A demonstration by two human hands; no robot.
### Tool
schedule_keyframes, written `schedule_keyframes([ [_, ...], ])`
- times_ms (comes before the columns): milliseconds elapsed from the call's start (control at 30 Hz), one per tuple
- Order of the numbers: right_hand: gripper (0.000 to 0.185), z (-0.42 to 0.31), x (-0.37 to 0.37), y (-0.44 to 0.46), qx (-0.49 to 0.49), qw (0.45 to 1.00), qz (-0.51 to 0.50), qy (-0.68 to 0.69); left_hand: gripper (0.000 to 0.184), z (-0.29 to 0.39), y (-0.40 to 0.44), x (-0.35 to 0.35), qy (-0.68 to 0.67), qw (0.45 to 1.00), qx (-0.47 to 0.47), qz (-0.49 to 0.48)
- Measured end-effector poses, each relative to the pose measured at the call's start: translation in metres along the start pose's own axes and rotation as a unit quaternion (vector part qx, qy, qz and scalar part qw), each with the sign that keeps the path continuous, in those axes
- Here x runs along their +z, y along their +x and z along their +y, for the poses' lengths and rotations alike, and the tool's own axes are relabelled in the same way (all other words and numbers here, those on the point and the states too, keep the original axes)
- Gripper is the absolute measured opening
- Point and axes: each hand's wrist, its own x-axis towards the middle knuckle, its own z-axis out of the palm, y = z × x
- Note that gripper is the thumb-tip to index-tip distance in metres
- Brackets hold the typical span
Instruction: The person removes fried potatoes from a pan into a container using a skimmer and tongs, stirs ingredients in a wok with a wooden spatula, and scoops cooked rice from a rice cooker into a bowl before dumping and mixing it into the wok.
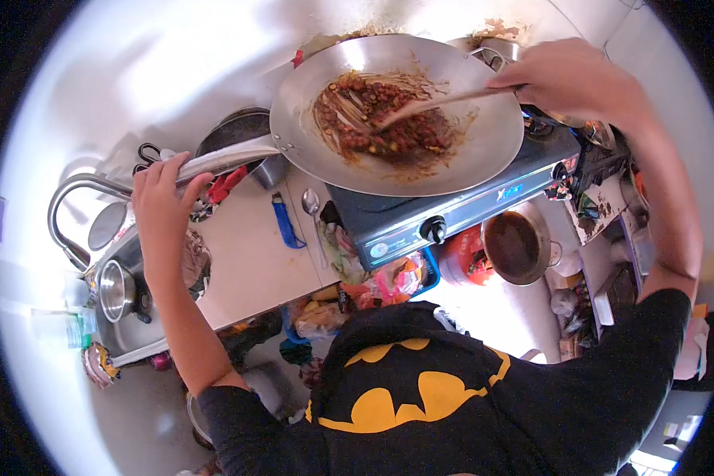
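A large metal wok [293, 119] sits over the gas stove [468, 198]. My left hand [163, 186] is closed around the wok's long metal handle [230, 154], at the left. Inside the wok lies a reddish-brown chunky food mixture [408, 135] with some green bits, and sauce is smeared on the metal around it. My right hand [575, 79] grips a wooden spatula [452, 100] from the upper right. The spatula's far end rests in the food, so its tip is partly hidden.
A metal spoon [312, 210] and a blue-handled item [285, 222] lie on the counter [250, 274] left of the stove. A pot of brown liquid [516, 246] stands below the stove's front. At the left is a sink [143, 337] with a steel bowl [117, 290] and a curved faucet [79, 182].
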Motion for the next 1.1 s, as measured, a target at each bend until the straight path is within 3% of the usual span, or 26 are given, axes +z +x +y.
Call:
schedule_keyframes([
  [167, 0.034, 0.037, -0.043, -0.07, 0.02, 0.999, 0.031, -0.005, 0.04, 0.002, 0.0, 0.0, 0.0, 1.0, -0.007, -0.006],
  [233, 0.029, 0.055, -0.029, -0.079, -0.034, 0.995, 0.095, 0.021, 0.041, 0.003, 0.0, -0.001, -0.009, 1.0, -0.007, -0.005],
  [400, 0.029, 0.025, 0.007, -0.04, -0.009, 0.999, 0.03, -0.005, 0.041, 0.005, 0.002, -0.002, -0.014, 1.0, -0.012, -0.011],
  [467, 0.028, 0.012, 0.036, -0.018, -0.01, 0.991, 0.131, 0.02, 0.041, 0.005, 0.001, -0.003, -0.018, 1.0, -0.013, -0.009],
  [567, 0.028, 0.027, 0.022, -0.009, -0.002, 0.99, 0.099, 0.096, 0.042, 0.0, 0.001, 0.0, -0.014, 0.999, -0.023, -0.022],
  [600, 0.028, 0.047, 0.012, -0.007, -0.003, 0.983, 0.045, 0.177, 0.042, -0.001, 0.001, 0.0, -0.014, 1.0, -0.021, -0.017],
  [633, 0.026, 0.041, -0.011, -0.007, 0.17, 0.943, -0.044, 0.283, 0.042, -0.001, 0.0, 0.0, -0.014, 1.0, -0.018, -0.013],
  [700, 0.023, 0.059, -0.024, 0.002, 0.232, 0.926, -0.086, 0.285, 0.042, 0.0, 0.001, 0.0, -0.017, 1.0, -0.016, -0.012],
  [767, 0.028, 0.077, -0.027, 0.026, 0.184, 0.936, -0.193, 0.23, 0.042, 0.0, 0.002, 0.0, -0.021, 0.999, -0.018, -0.016],
  [900, 0.021, 0.106, 0.009, 0.101, 0.056, 0.915, -0.207, 0.342, 0.042, 0.003, -0.001, -0.002, -0.02, 1.0, -0.01, -0.007],
  [967, 0.022, 0.074, -0.005, 0.111, 0.078, 0.9, -0.169, 0.393, 0.042, 0.002, -0.001, -0.002, -0.02, 1.0, 0.0, 0.001],
  [1100, 0.034, 0.043, -0.025, 0.099, -0.078, 0.96, -0.149, 0.224, 0.041, 0.002, -0.001, -0.003, -0.01, 1.0, 0.002, -0.003],
])
